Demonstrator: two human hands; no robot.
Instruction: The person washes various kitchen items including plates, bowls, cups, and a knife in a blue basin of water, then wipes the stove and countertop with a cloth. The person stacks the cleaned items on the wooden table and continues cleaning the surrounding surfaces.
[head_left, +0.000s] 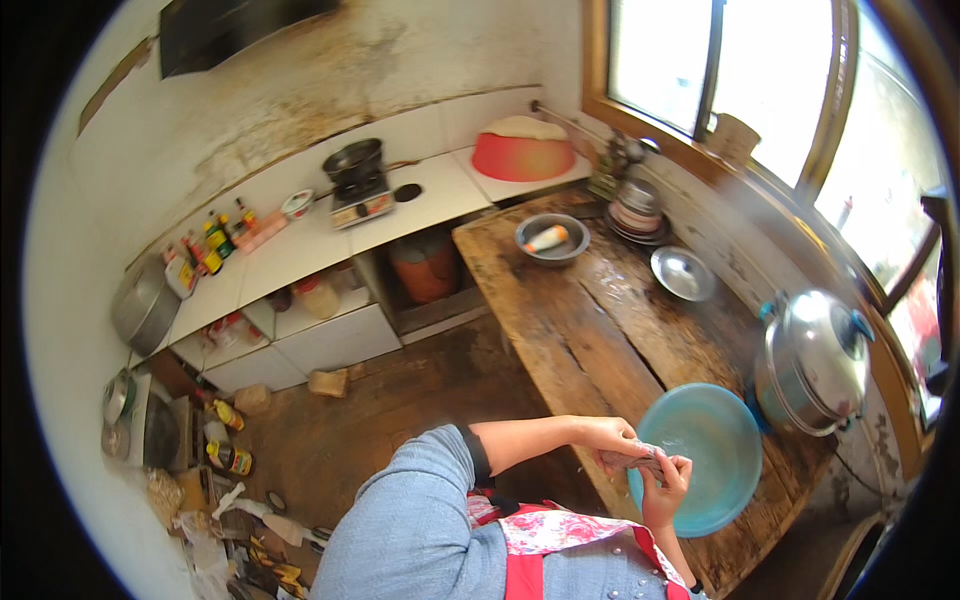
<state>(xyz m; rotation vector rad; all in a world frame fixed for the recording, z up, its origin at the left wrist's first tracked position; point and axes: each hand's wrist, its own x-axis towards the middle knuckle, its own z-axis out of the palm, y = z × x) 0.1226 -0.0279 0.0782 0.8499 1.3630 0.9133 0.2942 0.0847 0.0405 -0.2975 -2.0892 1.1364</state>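
A bunched, greyish-pink wet cloth (637, 459) is held between my two hands at the near left rim of a light-blue plastic basin (701, 525) of water. My left hand (611, 439) grips the cloth's left end, and my right hand (664, 487) pinches its right end. The basin stands on a worn wooden table (600, 360). Farther along the table are a metal bowl (566, 257) with a white and orange bottle (547, 239) in it, a shiny metal lid or shallow dish (682, 274), and a stack of bowls (637, 206).
A large lidded steel pot (810, 367) stands right of the basin, by the window. Across the room, a tiled counter (442, 187) holds a portable stove (362, 202) with a black pan, a red basin (523, 156) and several bottles. Bottles and clutter lie on the floor at left.
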